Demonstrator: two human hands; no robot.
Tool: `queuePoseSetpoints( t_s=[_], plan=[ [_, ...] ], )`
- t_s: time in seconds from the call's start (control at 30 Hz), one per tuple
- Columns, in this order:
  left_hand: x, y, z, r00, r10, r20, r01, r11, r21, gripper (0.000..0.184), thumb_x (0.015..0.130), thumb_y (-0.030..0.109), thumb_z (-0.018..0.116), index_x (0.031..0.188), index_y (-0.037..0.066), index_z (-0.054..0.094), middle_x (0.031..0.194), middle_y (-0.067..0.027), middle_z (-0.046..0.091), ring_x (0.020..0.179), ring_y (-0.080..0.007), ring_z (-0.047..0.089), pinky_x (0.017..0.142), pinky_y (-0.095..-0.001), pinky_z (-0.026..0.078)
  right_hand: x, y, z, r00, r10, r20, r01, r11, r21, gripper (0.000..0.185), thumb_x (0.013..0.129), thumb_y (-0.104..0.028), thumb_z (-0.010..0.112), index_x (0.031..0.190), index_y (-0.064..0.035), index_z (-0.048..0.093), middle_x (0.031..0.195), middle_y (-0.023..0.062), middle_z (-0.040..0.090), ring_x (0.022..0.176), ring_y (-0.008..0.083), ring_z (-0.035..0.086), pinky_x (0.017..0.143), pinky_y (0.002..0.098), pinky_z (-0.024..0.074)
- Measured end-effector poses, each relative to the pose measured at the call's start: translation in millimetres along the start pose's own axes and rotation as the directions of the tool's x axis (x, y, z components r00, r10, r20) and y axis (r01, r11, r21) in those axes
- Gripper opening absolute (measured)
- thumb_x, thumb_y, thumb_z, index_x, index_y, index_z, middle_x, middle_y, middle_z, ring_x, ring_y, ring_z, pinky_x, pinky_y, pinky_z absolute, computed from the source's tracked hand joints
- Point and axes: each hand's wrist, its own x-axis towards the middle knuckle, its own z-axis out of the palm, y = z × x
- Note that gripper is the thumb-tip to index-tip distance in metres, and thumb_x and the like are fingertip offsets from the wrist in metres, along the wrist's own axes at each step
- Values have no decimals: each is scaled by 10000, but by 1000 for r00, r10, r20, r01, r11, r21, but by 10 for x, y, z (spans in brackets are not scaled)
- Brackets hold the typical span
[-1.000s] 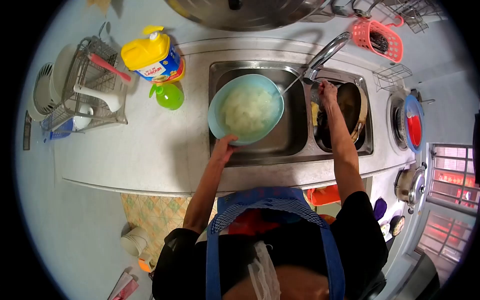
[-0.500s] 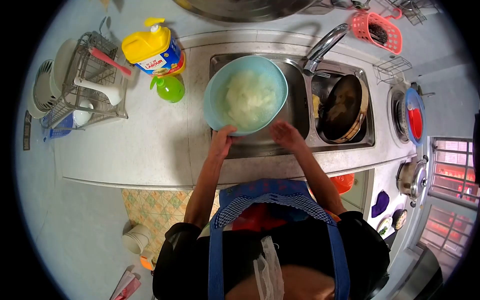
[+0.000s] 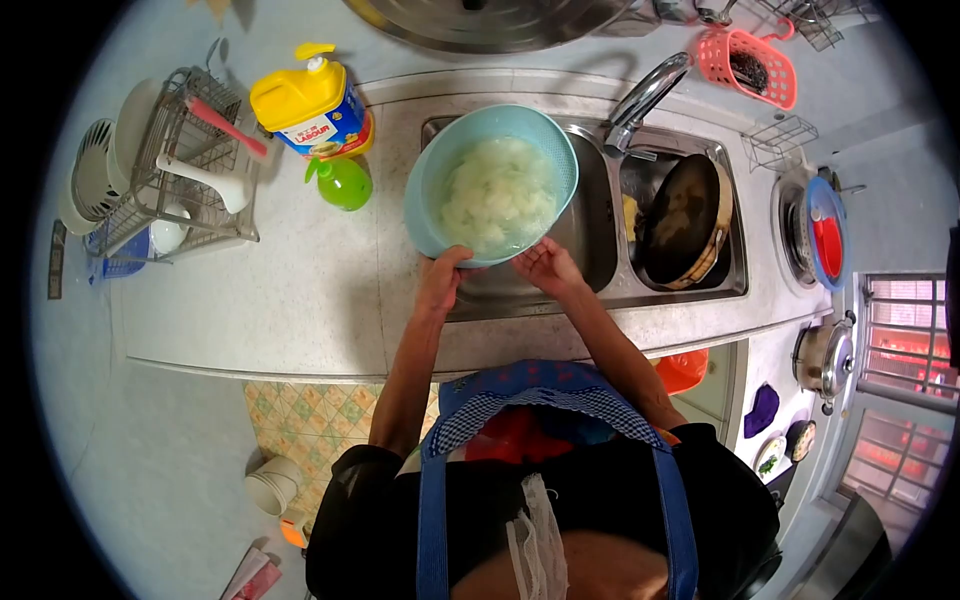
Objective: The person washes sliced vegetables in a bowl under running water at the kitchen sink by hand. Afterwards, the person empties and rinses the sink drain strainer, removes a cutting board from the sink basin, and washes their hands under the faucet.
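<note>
Over the left sink bowl [image 3: 600, 240] sits a light blue draining basin [image 3: 425, 215] with a perforated strip along its right side. Pale whitish-green chopped food [image 3: 500, 190] lies inside in water; its exact kind is unclear. My left hand [image 3: 440, 280] is closed on the basin's near left rim, thumb on top. Palm upward, my right hand [image 3: 548, 268] is at the near right edge of the basin, its fingers extended against or just under the rim. Whether it bears any weight cannot be seen.
A chrome tap [image 3: 645, 100] rises behind the sink. The right bowl holds a dark wok [image 3: 685, 220]. On the counter at left stand a yellow detergent jug [image 3: 310, 105], a green pump bottle [image 3: 343, 184] and a wire dish rack [image 3: 190, 150]. A pink basket [image 3: 748, 68] hangs at back right.
My right hand has moved left to the basin's rim and turned palm up. The food has settled and spread out in the water. My left hand keeps its grip.
</note>
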Motion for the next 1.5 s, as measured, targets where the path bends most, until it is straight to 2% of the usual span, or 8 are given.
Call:
queuePoseSetpoints(
  t_s=[0.07,0.13,0.37,0.43,0.53,0.73,0.83,1.5],
  plan=[
    [-11,12,24,1000,9,-4,-9,1000,-1,523,692,17,554,1184,-19,382,1071,-153,514,866,-252,588,623,-346,553,28,-21,-26,1000,-1,-17,0,1000,-13,234,872,-263,455,993,-77,531,865,51,572,923,221,533,897,420,408],
    [-40,45,70,1000,17,-8,-17,1000,-1,524,691,19,557,1184,-20,381,1074,-156,512,869,-252,587,625,-347,553,97,-46,-145,976,20,217,-19,1000,-9,243,874,-261,437,1018,-84,522,918,51,576,925,218,532,856,404,427],
    [-56,42,87,1000,11,-22,-11,1000,8,536,689,38,566,1186,-28,378,1077,-162,508,880,-251,582,635,-347,550,133,-61,-90,988,-16,152,16,1000,-4,260,882,-250,398,1070,-101,497,1004,52,566,899,208,532,782,369,450],
    [-59,48,93,1000,17,-19,-17,1000,13,537,688,40,567,1186,-28,379,1078,-162,508,881,-251,582,636,-348,549,96,-70,22,999,-26,37,27,999,-23,265,888,-245,375,1084,-106,487,1022,59,559,897,209,528,762,369,453],
    [-62,52,101,999,28,-19,-28,1000,6,534,685,37,568,1181,-32,382,1068,-163,513,867,-251,587,629,-342,551,165,-74,-36,986,-15,163,12,1000,24,265,894,-243,359,1092,-113,479,1033,62,552,908,214,522,748,367,454],
    [-44,50,96,998,57,-35,-57,998,13,527,684,29,564,1174,-41,382,1052,-169,522,850,-255,595,615,-333,556,158,-74,-31,998,-18,64,19,1000,-7,270,871,-223,384,1102,-109,464,1067,72,533,935,229,512,737,377,457],
    [-59,82,126,998,58,-31,-57,998,22,528,685,32,566,1174,-42,381,1060,-170,520,861,-257,594,623,-334,557,150,-78,-31,987,-1,159,-1,1000,14,287,849,-217,408,1109,-107,462,1081,76,525,947,238,509,737,387,459],
    [-71,94,176,996,90,-20,-90,996,30,529,683,29,568,1176,-42,391,1080,-159,509,903,-253,577,680,-334,551,46,-91,72,994,-52,99,49,998,31,361,794,-222,486,1132,-98,467,1099,76,526,975,238,513,785,381,452]
  ],
)
